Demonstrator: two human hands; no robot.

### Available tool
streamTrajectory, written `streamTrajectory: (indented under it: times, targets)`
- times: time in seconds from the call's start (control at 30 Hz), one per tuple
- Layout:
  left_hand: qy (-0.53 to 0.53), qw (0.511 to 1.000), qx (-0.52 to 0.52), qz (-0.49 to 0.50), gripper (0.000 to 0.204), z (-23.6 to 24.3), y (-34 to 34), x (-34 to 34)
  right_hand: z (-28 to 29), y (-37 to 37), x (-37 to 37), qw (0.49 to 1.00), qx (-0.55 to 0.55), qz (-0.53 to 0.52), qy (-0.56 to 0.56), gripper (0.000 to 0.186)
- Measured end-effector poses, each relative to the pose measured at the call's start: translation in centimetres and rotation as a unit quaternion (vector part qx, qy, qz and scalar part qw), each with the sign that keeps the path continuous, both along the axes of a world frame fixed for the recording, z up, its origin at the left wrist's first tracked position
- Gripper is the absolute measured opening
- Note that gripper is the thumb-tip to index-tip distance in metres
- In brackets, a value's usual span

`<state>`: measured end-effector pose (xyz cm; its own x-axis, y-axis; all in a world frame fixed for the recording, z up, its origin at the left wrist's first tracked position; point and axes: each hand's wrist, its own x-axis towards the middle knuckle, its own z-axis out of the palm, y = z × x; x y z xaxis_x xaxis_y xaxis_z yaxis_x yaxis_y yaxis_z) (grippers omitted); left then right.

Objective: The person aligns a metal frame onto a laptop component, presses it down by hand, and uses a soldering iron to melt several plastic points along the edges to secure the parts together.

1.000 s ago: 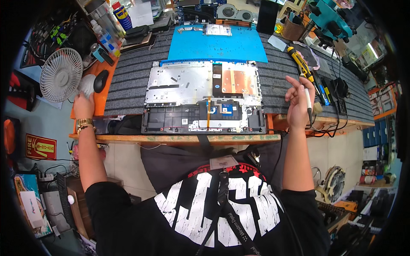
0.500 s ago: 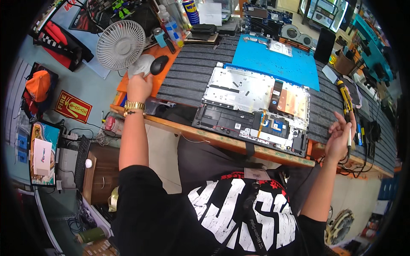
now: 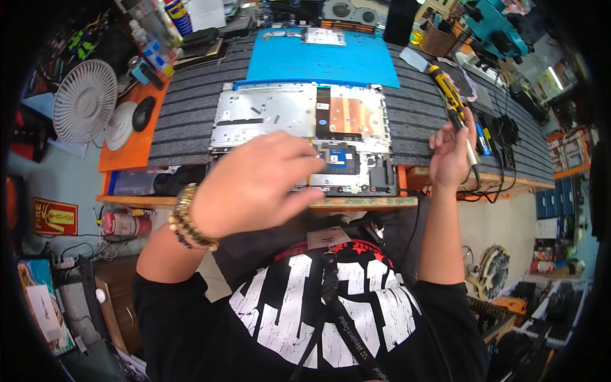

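A laptop chassis [image 3: 270,114] with a silver metal plate and a copper-coloured panel lies at the bench's front edge. Over its near left part hovers my left hand [image 3: 261,178], thumb apart from the fingers and nothing visible between them. It hides that corner of the chassis. To the right of the chassis, my right hand [image 3: 450,159] is closed around a slim black-and-white corded pen-shaped tool [image 3: 470,151], which looks like a soldering iron. Just beyond that hand lies a yellow-and-black handled tool [image 3: 447,86].
Behind the chassis is a blue work mat [image 3: 318,63] with small metal parts. A white fan [image 3: 86,102] and a black mouse [image 3: 144,113] stand on the orange surface at left. Cables [image 3: 503,169] and a blue tool [image 3: 484,141] lie at right, near a brown basket [image 3: 438,37].
My left hand has left the fan's base and come across to the chassis. My right hand still holds the corded tool. The view has shifted to the right.
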<state>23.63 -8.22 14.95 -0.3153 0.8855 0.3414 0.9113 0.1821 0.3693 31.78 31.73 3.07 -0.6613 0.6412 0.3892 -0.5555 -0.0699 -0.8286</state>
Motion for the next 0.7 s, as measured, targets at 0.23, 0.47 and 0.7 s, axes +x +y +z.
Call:
streamTrajectory:
  times: [0.23,0.47,0.7]
  targets:
    - [0.084,0.991,-0.1,0.0,0.061,-3.4,8.0,0.5,0.2,0.2,0.1,1.0,0.0,0.006,-0.005,0.047]
    - [0.086,0.991,-0.104,-0.021,0.065,-4.4,9.3,-1.4,0.1,0.4,0.2,1.0,-0.019,0.013,-0.015,0.046]
    - [0.084,0.987,-0.135,-0.014,0.062,-3.8,9.1,-1.2,0.1,0.5,0.1,0.999,-0.038,-0.001,-0.001,0.031]
